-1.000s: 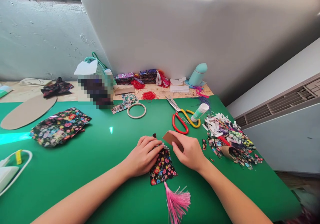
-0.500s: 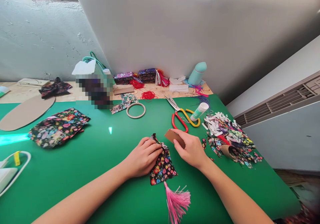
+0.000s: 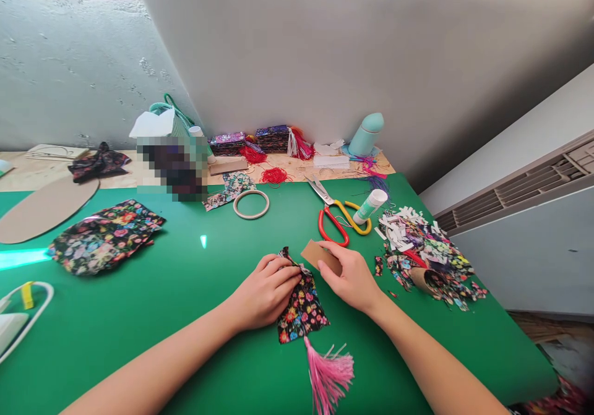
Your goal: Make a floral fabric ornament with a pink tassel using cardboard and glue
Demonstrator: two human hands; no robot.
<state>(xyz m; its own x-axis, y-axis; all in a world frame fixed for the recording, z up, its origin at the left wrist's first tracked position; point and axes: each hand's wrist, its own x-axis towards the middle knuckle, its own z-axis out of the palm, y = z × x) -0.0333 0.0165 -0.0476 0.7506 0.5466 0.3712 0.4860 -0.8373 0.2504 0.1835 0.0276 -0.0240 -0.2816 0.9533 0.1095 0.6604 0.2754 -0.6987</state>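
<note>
Floral black fabric lies on the green mat, its upper part gathered under the fingers of my left hand, which are closed on it. From the fabric's lower edge hangs a pink tassel, spread over the mat. My right hand pinches a small brown card between thumb and fingers, just right of the fabric and above the mat. The card and the fabric are apart.
Scissors and a glue stick lie beyond my right hand. Fabric scraps are heaped at the right. A tape roll, floral fabric and an oval board are farther left.
My right hand has moved slightly left with the brown card, nearer to my left hand. My left hand and the fabric have stayed in place.
</note>
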